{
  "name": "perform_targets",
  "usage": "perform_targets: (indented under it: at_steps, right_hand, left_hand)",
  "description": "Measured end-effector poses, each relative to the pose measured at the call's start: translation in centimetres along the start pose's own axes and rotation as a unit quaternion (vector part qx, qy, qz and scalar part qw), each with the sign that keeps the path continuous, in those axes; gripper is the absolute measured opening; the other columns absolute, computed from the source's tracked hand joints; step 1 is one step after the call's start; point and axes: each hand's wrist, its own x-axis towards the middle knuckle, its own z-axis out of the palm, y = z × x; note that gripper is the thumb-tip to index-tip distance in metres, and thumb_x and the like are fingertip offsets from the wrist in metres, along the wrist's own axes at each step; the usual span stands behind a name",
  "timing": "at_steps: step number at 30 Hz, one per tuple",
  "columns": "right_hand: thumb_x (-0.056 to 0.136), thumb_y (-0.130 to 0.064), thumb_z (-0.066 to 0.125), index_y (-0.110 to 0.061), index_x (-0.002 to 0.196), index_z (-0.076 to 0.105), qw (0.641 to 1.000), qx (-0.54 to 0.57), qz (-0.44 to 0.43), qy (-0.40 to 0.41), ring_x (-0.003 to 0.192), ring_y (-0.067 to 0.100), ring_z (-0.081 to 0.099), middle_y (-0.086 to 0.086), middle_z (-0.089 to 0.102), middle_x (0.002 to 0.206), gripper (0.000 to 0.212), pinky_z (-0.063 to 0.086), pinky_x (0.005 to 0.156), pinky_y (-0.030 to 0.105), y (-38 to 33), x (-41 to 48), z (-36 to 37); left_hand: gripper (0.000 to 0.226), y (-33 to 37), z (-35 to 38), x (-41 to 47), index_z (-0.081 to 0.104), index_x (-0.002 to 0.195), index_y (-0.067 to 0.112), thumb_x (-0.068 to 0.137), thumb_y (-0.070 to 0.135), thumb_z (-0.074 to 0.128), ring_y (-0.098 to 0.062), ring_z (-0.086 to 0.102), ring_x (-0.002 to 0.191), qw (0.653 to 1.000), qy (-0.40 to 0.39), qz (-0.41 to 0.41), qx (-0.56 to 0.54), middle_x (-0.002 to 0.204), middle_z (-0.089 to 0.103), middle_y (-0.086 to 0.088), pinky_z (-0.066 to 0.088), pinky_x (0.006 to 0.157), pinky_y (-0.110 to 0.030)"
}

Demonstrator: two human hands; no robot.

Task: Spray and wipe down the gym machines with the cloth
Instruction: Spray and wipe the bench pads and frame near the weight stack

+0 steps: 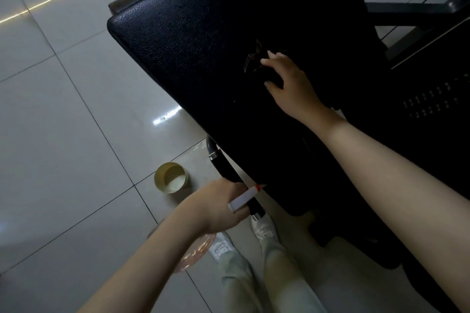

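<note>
The right arm stretches toward twelve o'clock, the right hand (287, 81) arched over the black grained-leather bench pad (183, 40). Its fingers are bent, clutching a dark crumpled cloth (254, 60) that lies on the pad. At seven o'clock, the left hand (216, 208) grips a pink translucent spray bottle (197, 253), its white red-tipped nozzle (244, 198) pointing to two o'clock. At ten o'clock of that hand, a round yellow tub (162, 181) holds something whitish.

The padded bench (203, 58) fills the centre above the floor (63, 134). On it, toward 2 o'clock, the right hand (287, 79) holds the cloth (254, 60). At 6 o'clock the left hand (216, 208) grips the spray bottle (244, 197), touching a handle bar (226, 170) beside the bench's edge. A tub (171, 177) stands on the floor at 7 o'clock, left of the bar.
</note>
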Motion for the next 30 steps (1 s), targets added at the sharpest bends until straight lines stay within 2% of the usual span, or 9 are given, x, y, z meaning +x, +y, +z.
perform_targets:
  at_steps: [3, 7, 11, 13, 16, 19, 23, 26, 30]
  right_hand:
    - [0.094, -0.008, 0.052, -0.011, 0.137, 0.043, 1.0, 0.011, 0.003, -0.002, 0.144, 0.018, 0.015, 0.005, 0.028, 0.152, 0.044, 0.015, 0.109, 0.019, 0.3, -0.7, 0.1]
    - [0.094, -0.008, 0.053, -0.012, 0.137, 0.044, 1.0, 0.019, 0.01, 0.003, 0.144, 0.017, 0.015, 0.004, 0.029, 0.152, 0.044, 0.013, 0.105, 0.012, 0.6, -1.2, 0.4]
    - [0.094, -0.009, 0.053, -0.013, 0.136, 0.044, 0.999, 0.027, 0.018, 0.017, 0.144, 0.016, 0.015, 0.004, 0.029, 0.152, 0.044, 0.014, 0.107, 0.015, 0.8, -1.4, 0.8]
    - [0.094, -0.009, 0.053, -0.013, 0.136, 0.045, 0.999, 0.031, 0.018, 0.024, 0.143, 0.016, 0.016, 0.004, 0.03, 0.152, 0.043, 0.014, 0.108, 0.016, 0.9, -1.6, 0.9]
    - [0.094, -0.009, 0.054, -0.012, 0.136, 0.045, 0.999, 0.033, 0.024, 0.025, 0.143, 0.017, 0.018, 0.004, 0.031, 0.151, 0.043, 0.015, 0.11, 0.019, 1.1, -2.4, 1.1]
    - [0.093, -0.01, 0.054, -0.01, 0.135, 0.046, 0.998, 0.044, 0.033, 0.023, 0.141, 0.019, 0.022, 0.006, 0.033, 0.15, 0.042, 0.019, 0.112, 0.023, 1.5, -3.9, 1.3]
    - [0.095, -0.013, 0.053, -0.009, 0.135, 0.047, 0.991, 0.039, 0.087, 0.094, 0.138, 0.021, 0.03, 0.009, 0.036, 0.146, 0.041, 0.028, 0.108, 0.024, 1.9, -7.0, 2.9]
    - [0.096, -0.015, 0.05, -0.008, 0.135, 0.046, 0.978, 0.039, 0.145, 0.143, 0.137, 0.023, 0.032, 0.011, 0.038, 0.145, 0.04, 0.033, 0.105, 0.028, 1.2, -9.9, 5.2]
    - [0.096, -0.022, 0.049, -0.007, 0.136, 0.044, 0.965, 0.008, 0.208, 0.16, 0.134, 0.027, 0.035, 0.012, 0.041, 0.142, 0.043, 0.037, 0.104, 0.035, 1.2, -13.7, 7.5]
  left_hand:
    - [0.049, -0.1, 0.4, 0.2, 0.061, 0.111, 0.011, 0.088, 0.046, 0.036, -0.008, 0.04, 0.054, 0.999, -0.027, 0.004, 0.042, 0.061, 0.037, 0.01, 0.035, 0.058, -0.02]
    - [0.021, -0.2, 0.5, 0.4, 0.044, 0.077, 0.021, 0.09, 0.038, 0.047, -0.007, 0.039, 0.051, 0.997, -0.042, 0.022, 0.064, 0.062, 0.037, 0.008, 0.029, 0.054, -0.018]
    - [0.023, 0.3, 0.5, 0.6, 0.039, 0.074, 0.021, 0.093, 0.031, 0.048, -0.02, 0.047, 0.063, 0.994, -0.061, 0.019, 0.089, 0.067, 0.045, 0.0, 0.03, 0.056, -0.019]
    - [0.025, 0.4, 0.6, 0.8, 0.044, 0.072, 0.02, 0.093, 0.032, 0.048, -0.019, 0.047, 0.06, 0.996, -0.06, 0.02, 0.069, 0.063, 0.044, 0.003, 0.034, 0.056, -0.021]
    - [0.034, 0.2, 1.1, 1.2, 0.054, 0.086, 0.011, 0.087, 0.042, 0.041, -0.021, 0.049, 0.061, 0.996, -0.038, 0.034, 0.072, 0.068, 0.049, -0.004, 0.036, 0.059, -0.024]
    - [0.044, -0.5, 1.5, 1.4, 0.052, 0.085, 0.013, 0.077, 0.053, 0.034, -0.02, 0.051, 0.06, 0.997, -0.03, 0.033, 0.062, 0.069, 0.049, 0.0, 0.043, 0.057, -0.029]
    - [0.058, -0.4, 1.0, 1.4, 0.054, 0.086, 0.012, 0.071, 0.061, 0.026, -0.024, 0.056, 0.067, 0.998, 0.0, 0.037, 0.042, 0.072, 0.052, -0.002, 0.036, 0.056, -0.019]
    - [0.039, -0.3, 0.2, 1.3, 0.053, 0.085, 0.016, 0.078, 0.049, 0.035, -0.027, 0.059, 0.075, 0.999, 0.018, 0.032, 0.033, 0.074, 0.054, -0.004, 0.03, 0.054, -0.014]
    - [0.035, -0.9, -0.4, 0.9, 0.054, 0.087, 0.016, 0.079, 0.046, 0.038, -0.02, 0.055, 0.065, 0.999, 0.014, 0.038, 0.017, 0.069, 0.05, 0.004, 0.038, 0.056, -0.018]
